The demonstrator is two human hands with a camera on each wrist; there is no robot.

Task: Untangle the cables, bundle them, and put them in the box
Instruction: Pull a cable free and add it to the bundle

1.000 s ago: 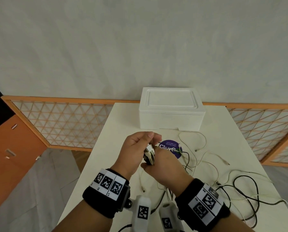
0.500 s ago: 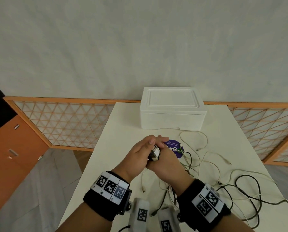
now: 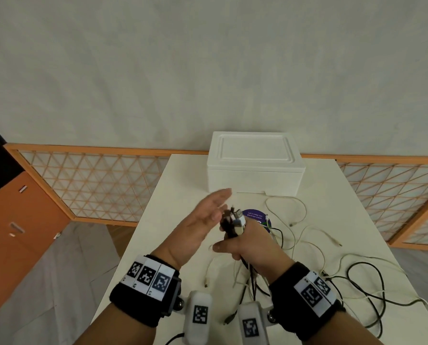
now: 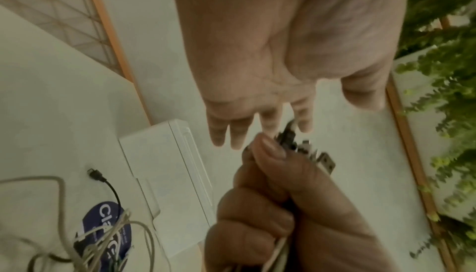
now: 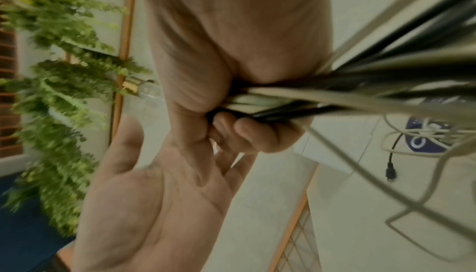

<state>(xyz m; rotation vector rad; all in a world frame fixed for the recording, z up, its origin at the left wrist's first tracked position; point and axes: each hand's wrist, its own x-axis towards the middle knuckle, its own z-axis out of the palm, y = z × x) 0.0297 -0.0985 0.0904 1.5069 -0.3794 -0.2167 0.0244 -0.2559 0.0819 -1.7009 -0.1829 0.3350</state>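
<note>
My right hand (image 3: 249, 241) grips a bunch of black and white cables just below their plug ends (image 3: 235, 219), which stick up out of the fist above the table. In the right wrist view the cable bundle (image 5: 322, 97) runs out of the curled fingers (image 5: 257, 132). My left hand (image 3: 205, 217) is beside the plugs with fingers straight and the palm facing them, holding nothing. From the left wrist view, its fingers (image 4: 231, 132) are just behind the plugs (image 4: 304, 148). The loose cable lengths (image 3: 357, 272) trail over the table to the right. The white foam box (image 3: 254, 168) stands closed at the table's far side.
A round purple sticker (image 3: 257, 216) lies on the white table (image 3: 180, 195) between my hands and the box. A black plug (image 4: 95, 173) lies near it. An orange lattice screen (image 3: 91, 183) lines the back, and the floor drops away on the left.
My left hand, which was curled over the plug ends together with the right, has let go and opened flat. The right hand keeps its grip and has lifted the bunch slightly.
</note>
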